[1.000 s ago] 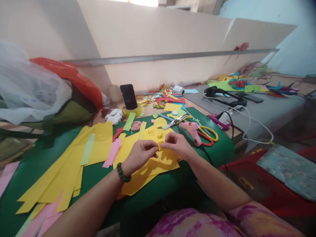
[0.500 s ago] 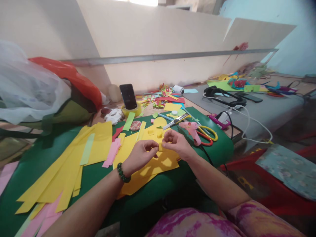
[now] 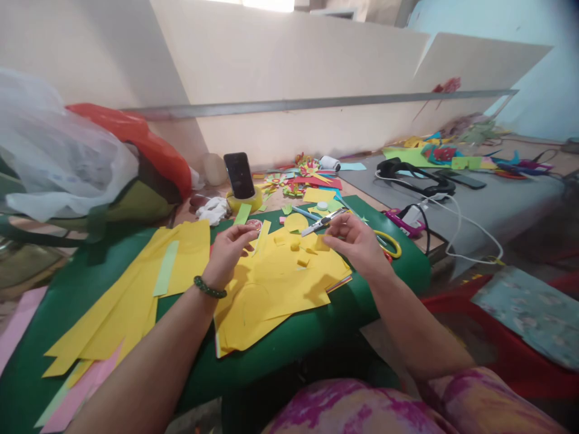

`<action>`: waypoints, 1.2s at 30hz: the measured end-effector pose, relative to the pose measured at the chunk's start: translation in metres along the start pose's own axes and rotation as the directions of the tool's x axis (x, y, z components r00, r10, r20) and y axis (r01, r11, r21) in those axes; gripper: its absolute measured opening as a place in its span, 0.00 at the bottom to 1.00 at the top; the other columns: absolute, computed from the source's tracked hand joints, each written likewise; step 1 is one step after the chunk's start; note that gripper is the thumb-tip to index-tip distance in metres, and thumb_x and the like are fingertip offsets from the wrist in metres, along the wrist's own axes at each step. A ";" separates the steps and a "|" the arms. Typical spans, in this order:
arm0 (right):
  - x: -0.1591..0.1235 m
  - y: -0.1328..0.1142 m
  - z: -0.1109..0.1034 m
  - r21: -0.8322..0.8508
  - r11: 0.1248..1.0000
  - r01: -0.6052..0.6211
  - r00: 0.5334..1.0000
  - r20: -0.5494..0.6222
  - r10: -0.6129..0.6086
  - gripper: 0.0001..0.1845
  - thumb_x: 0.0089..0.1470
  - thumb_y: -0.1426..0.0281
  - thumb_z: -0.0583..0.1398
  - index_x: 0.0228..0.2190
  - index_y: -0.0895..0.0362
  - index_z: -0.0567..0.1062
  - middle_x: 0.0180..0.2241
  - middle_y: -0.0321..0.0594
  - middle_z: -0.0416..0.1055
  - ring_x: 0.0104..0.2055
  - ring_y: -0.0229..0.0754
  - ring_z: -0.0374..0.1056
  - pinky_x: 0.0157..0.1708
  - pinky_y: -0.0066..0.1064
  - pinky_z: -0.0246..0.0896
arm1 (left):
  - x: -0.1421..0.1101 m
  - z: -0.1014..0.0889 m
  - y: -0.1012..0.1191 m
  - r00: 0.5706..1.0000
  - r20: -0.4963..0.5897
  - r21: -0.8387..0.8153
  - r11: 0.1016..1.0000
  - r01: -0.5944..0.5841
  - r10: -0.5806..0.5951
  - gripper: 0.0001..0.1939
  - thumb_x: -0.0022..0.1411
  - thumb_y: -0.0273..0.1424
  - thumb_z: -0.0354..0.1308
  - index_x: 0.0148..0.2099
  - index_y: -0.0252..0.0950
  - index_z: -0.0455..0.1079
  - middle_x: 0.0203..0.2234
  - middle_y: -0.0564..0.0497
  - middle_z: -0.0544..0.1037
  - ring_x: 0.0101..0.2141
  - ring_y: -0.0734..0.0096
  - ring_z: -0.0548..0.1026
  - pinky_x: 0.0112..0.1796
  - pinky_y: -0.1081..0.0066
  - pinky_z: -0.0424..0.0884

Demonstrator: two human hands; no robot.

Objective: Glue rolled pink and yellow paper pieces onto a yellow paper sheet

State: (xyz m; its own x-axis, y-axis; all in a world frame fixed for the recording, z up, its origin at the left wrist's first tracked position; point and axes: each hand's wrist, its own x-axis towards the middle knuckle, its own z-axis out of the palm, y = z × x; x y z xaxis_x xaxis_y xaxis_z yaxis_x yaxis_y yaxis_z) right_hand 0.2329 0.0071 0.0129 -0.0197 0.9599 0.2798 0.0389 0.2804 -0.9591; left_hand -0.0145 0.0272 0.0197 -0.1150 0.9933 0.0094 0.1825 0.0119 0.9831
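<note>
Cream wall (image 3: 280,66) stands behind the green-topped table (image 3: 409,262). Toward twelve o'clock on it, a phone (image 3: 239,175) leans upright on a yellow tape roll (image 3: 245,204); at ten, a white plastic bag (image 3: 67,150) carries blurred bluish marks. The right hand (image 3: 355,241) pinches a small yellow piece (image 3: 321,243) between thumb and fingers, above the upper right of the stacked yellow sheets (image 3: 271,295); its outline looks squarish, its long axis hard to make out. The left hand (image 3: 228,250) curls at the stack's eleven o'clock, and whether its grip holds anything I cannot tell. A cutter knife (image 3: 323,222) lies along a two-to-eight o'clock line, silver tip toward eight.
</note>
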 end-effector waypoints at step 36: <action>-0.015 -0.002 0.013 -0.600 0.621 0.504 0.855 0.247 -0.456 0.05 0.58 0.70 0.58 0.31 0.56 0.74 0.27 0.38 0.73 0.24 0.37 0.65 0.24 0.30 0.58 | 0.038 -0.078 -0.004 0.951 0.280 0.730 0.673 -0.121 -0.133 0.17 0.47 0.46 0.59 0.25 0.36 0.73 0.20 0.50 0.76 0.26 0.65 0.73 0.26 0.71 0.62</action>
State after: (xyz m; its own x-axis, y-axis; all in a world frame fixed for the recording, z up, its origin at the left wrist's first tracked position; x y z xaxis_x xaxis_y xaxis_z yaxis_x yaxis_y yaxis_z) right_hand 0.2197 -0.0082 0.0098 -0.2810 0.6910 0.6660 0.6141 0.6628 -0.4285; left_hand -0.0952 0.0558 0.0308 0.1395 0.9750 -0.1728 0.8496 -0.0282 0.5267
